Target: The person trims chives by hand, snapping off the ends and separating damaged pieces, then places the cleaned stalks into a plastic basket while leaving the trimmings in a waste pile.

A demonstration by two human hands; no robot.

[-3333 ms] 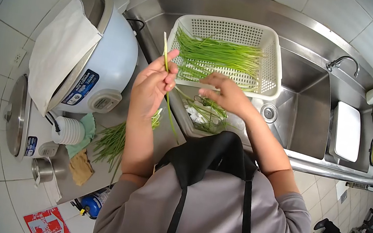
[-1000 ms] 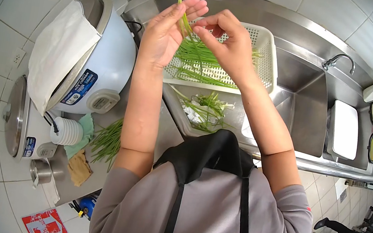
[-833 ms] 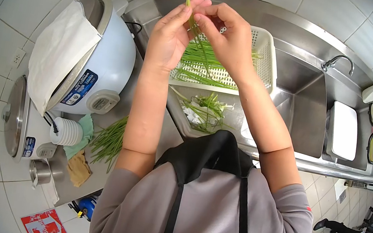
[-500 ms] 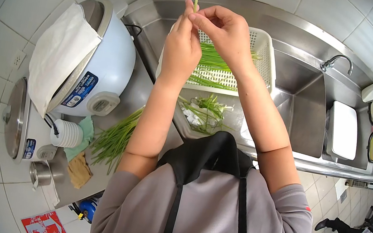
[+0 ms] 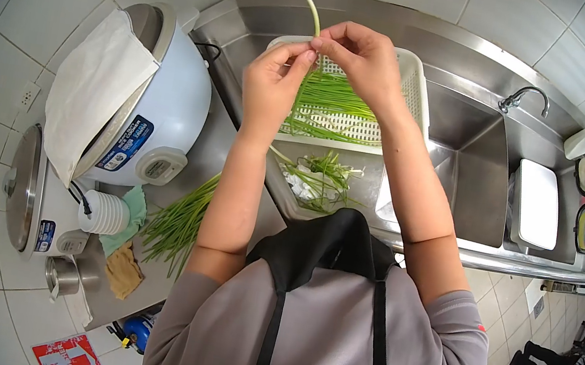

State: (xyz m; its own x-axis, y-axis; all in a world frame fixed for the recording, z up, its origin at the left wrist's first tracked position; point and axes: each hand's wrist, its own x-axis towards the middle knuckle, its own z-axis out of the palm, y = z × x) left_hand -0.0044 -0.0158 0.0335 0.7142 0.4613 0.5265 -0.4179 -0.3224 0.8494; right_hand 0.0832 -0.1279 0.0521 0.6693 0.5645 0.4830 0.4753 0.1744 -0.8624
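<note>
Both hands meet over the near-left part of a white perforated basket (image 5: 414, 79), sharing one scallion stalk (image 5: 310, 9). The left hand (image 5: 276, 79) pinches it between thumb and fingers, its green leaves hanging below; the right hand (image 5: 363, 59) closes thumb and forefinger on it at about the same spot. That grip leaves the white end sticking up free, probably so the stalk can be steadied by one hand while the other picks at it.

The basket stands toward the rear edge of the steel surface (image 5: 365, 209) beside the sink (image 5: 480, 148), scallions (image 5: 337, 99) laid lengthwise inside, likely to keep them aligned and draining. Loose green scraps (image 5: 326, 176) lie between the basket and that surface's front edge, apparently kept apart from the basket. More scallions (image 5: 181, 224) lie bunched by the left forearm, seemingly for easy reach.
</note>
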